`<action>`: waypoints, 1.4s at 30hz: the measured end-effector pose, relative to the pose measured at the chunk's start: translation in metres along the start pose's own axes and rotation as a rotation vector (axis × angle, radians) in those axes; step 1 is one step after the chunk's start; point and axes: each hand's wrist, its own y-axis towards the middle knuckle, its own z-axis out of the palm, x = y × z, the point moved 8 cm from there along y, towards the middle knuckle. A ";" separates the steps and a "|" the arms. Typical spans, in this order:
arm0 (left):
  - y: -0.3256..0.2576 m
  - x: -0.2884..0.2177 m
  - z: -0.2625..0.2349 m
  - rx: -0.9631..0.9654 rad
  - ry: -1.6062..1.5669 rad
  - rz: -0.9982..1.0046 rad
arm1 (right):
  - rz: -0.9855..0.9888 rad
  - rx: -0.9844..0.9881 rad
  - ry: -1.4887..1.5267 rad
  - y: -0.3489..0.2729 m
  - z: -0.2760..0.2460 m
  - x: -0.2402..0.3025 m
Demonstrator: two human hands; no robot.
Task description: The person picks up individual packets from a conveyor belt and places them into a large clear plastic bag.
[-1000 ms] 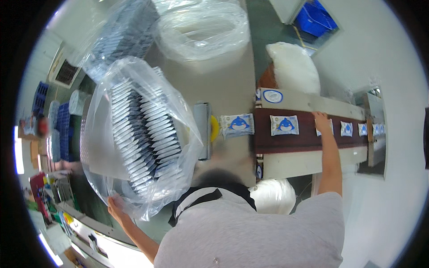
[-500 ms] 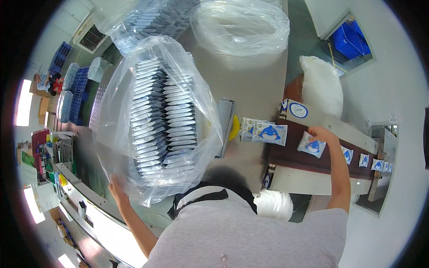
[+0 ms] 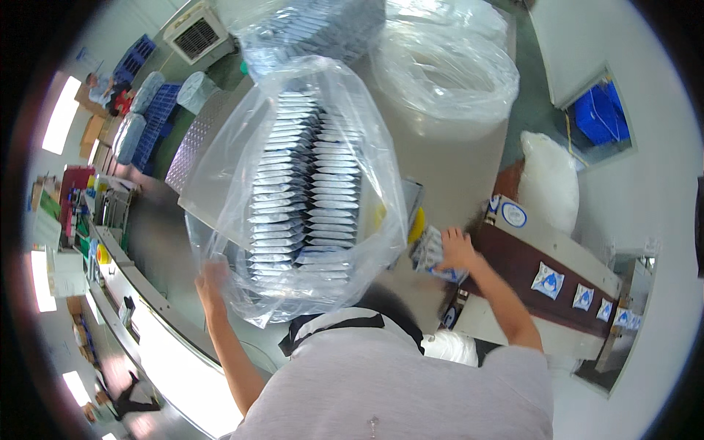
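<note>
A large clear plastic bag (image 3: 198, 235) lies open-mouthed on the table in front of me. Inside it, white-and-blue sachets (image 3: 334, 192) stand on edge in two packed columns. My left hand (image 3: 211, 279) is closed on the bag's near left rim. To the right of the bag, my right hand (image 3: 457, 249) rests over a small overlapping pile of sachets (image 3: 427, 253) at the belt's end, fingers closed against them; its fingertips are partly blurred. More single sachets (image 3: 548, 280) lie spaced along the brown conveyor belt (image 3: 506, 249).
A yellow round object (image 3: 417, 224) and a grey bar (image 3: 412, 196) sit between bag and pile. Behind are another filled bag (image 3: 308, 33) and a crumpled clear bag (image 3: 447, 73). A white sack (image 3: 548, 180) stands beyond the conveyor; a distant person (image 3: 99, 89) is at far left.
My right hand has moved left from a sachet over the belt to the pile at its end. The view has shifted, and my left hand stays at the bag's rim.
</note>
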 end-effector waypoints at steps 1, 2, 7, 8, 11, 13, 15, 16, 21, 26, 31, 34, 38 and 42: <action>-0.001 0.000 0.000 -0.046 -0.013 -0.037 | -0.034 -0.173 -0.081 -0.023 0.001 0.022; 0.000 0.000 0.003 -0.038 -0.046 -0.022 | -0.070 -0.338 -0.157 -0.049 0.004 0.042; 0.008 -0.001 0.016 0.012 -0.082 0.032 | -0.090 -0.228 -0.108 -0.088 0.052 0.076; 0.011 0.003 0.012 0.039 -0.010 0.005 | 0.053 -0.120 0.088 -0.087 0.055 0.064; -0.001 -0.045 0.029 0.083 0.084 0.087 | 0.313 0.057 0.616 -0.102 0.033 0.041; 0.000 -0.042 0.023 0.124 0.071 0.124 | -0.014 0.121 1.169 -0.112 -0.020 0.071; 0.003 -0.036 0.025 0.146 -0.006 0.087 | -0.240 0.188 1.504 -0.128 -0.080 0.095; 0.002 -0.041 0.027 0.156 0.000 0.061 | -0.311 0.220 1.569 -0.126 -0.102 0.105; 0.004 -0.041 0.029 0.153 -0.117 0.049 | -0.542 -0.375 1.112 -0.055 -0.216 0.219; 0.009 -0.038 0.026 0.151 -0.148 0.090 | -0.306 -0.680 -0.137 0.024 -0.181 0.295; 0.008 -0.038 0.025 0.133 -0.239 0.089 | -0.438 -0.445 -0.123 0.058 -0.096 0.300; 0.008 -0.033 0.029 0.101 -0.242 0.044 | -0.446 -0.460 -0.114 0.057 -0.096 0.293; 0.012 -0.033 0.034 0.128 -0.233 0.084 | -0.422 -0.477 -0.172 0.051 -0.110 0.292; 0.005 -0.023 0.016 0.113 -0.223 0.041 | -0.500 -0.771 0.243 0.010 -0.151 0.286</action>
